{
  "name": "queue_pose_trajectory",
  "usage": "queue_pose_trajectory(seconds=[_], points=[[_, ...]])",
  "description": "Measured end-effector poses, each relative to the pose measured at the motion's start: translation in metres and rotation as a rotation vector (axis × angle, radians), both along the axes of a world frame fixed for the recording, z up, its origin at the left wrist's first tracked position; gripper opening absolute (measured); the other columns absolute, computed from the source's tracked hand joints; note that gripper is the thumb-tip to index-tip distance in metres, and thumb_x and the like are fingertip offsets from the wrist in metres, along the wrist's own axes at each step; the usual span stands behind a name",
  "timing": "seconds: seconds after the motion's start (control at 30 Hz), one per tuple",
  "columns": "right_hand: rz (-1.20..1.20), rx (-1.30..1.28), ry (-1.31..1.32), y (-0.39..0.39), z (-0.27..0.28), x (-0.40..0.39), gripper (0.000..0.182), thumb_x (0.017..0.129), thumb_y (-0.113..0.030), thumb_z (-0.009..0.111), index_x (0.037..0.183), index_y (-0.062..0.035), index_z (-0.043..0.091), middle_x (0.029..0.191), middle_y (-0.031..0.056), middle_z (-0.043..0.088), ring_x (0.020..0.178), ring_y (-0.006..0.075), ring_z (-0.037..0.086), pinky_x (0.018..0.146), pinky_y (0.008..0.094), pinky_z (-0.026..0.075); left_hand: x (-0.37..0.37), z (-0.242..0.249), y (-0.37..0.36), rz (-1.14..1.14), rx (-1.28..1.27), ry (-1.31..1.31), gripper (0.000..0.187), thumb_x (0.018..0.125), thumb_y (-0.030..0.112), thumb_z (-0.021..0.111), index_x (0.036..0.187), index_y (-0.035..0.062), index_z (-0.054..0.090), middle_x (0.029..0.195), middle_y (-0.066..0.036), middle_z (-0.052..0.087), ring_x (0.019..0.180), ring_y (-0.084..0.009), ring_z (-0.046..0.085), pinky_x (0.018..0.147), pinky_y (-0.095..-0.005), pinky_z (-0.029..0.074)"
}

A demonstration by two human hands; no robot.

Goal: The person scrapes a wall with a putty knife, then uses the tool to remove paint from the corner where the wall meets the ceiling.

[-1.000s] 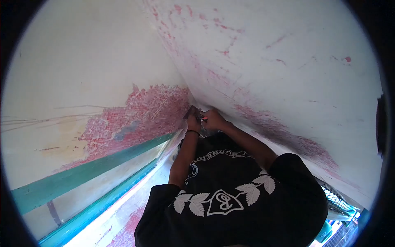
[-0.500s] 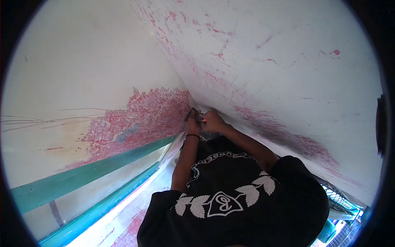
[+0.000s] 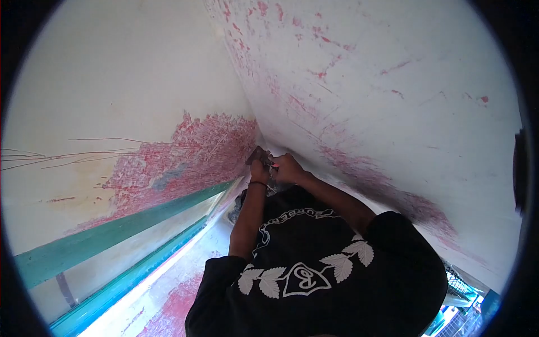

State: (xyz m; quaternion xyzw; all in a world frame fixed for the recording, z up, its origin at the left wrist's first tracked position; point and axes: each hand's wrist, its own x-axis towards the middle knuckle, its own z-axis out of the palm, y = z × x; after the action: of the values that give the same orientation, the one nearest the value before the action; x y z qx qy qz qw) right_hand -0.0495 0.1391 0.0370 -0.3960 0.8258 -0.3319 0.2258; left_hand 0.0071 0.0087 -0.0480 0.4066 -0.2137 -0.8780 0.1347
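My right hand (image 3: 288, 167) is closed around what looks like a paint scraper, with a bit of its red-pink handle (image 3: 274, 165) showing. The scraper's dark flat blade (image 3: 256, 154) points up and left, against or very near the scraped wall by the corner. Close beside it, my left hand (image 3: 259, 171) has its fingers curled at the blade; a dark band circles that wrist. The fingertips are small and partly hidden. Left of the hands, the left wall has a rough red scraped patch (image 3: 196, 149) with a small grey-blue spot.
A pale wall (image 3: 359, 95) with red scratches rises on the right and meets the left wall in a corner. A green ledge (image 3: 129, 227) runs below the red patch. Blue-green trim (image 3: 135, 287) lies lower. Metal mesh (image 3: 461, 286) shows at the lower right.
The camera view has shifted slightly. The blade has turned a little outward to the left, showing more of its flat face. Both hands stay together at the corner.
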Motion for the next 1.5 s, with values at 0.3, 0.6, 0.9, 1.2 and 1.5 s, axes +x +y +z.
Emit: queue_pose_trajectory(seconds=[0.3, 0.6, 0.9, 1.2, 1.5], points=[[-0.048, 0.021, 0.012, 0.006, 0.030, 0.007, 0.056, 0.070, -0.018, 0.069, 0.123, 0.0010, 0.064, 0.081, 0.0228, 0.067, 0.077, 0.0408, 0.065, 0.080, 0.0447, 0.052, -0.001, 0.000, -0.003, -0.027, -0.067, 0.002, 0.019, 0.097, 0.018, 0.055, 0.110, 0.0046, 0.058, 0.096, -0.011, 0.065, 0.086, -0.0246, 0.063, 0.080, -0.0385, 0.053], [0.013, -0.027, 0.072, 0.003, 0.013, -0.010, 0.050, 0.069, -0.017, 0.069, 0.117, -0.0012, 0.068, 0.084, 0.0239, 0.067, 0.081, 0.0402, 0.066, 0.081, 0.0449, 0.053, 0.007, -0.018, -0.002, -0.202, -0.608, 0.016, 0.025, 0.097, 0.017, 0.054, 0.116, 0.0012, 0.056, 0.103, -0.013, 0.064, 0.091, -0.0258, 0.064, 0.084, -0.0402, 0.054], [0.005, -0.056, 0.006, 0.006, 0.022, -0.004, 0.039, 0.071, -0.018, 0.069, 0.106, 0.0006, 0.069, 0.085, 0.0236, 0.067, 0.086, 0.0410, 0.065, 0.086, 0.0458, 0.049, 0.009, -0.011, 0.001, -0.122, -0.541, -0.021, 0.028, 0.094, 0.012, 0.059, 0.119, -0.0016, 0.056, 0.107, -0.015, 0.064, 0.095, -0.0290, 0.067, 0.081, -0.0408, 0.056], [-0.070, -0.136, -0.123, 0.027, 0.044, 0.009, 0.051, 0.069, -0.015, 0.070, 0.118, -0.0023, 0.068, 0.085, 0.0231, 0.067, 0.084, 0.0395, 0.066, 0.081, 0.0460, 0.051, 0.004, 0.022, 0.005, -0.006, -0.168, 0.012, 0.022, 0.094, 0.013, 0.062, 0.111, 0.0001, 0.059, 0.103, -0.013, 0.064, 0.089, -0.0261, 0.066, 0.079, -0.0397, 0.056], [0.080, -0.019, 0.184, -0.008, 0.023, -0.007, 0.046, 0.066, -0.014, 0.070, 0.110, -0.0001, 0.071, 0.076, 0.0228, 0.067, 0.073, 0.0385, 0.067, 0.073, 0.0435, 0.055, 0.016, -0.053, -0.020, -0.160, -0.530, 0.008, 0.015, 0.095, 0.013, 0.056, 0.108, 0.0068, 0.059, 0.095, -0.006, 0.063, 0.082, -0.0226, 0.062, 0.077, -0.0373, 0.053]])
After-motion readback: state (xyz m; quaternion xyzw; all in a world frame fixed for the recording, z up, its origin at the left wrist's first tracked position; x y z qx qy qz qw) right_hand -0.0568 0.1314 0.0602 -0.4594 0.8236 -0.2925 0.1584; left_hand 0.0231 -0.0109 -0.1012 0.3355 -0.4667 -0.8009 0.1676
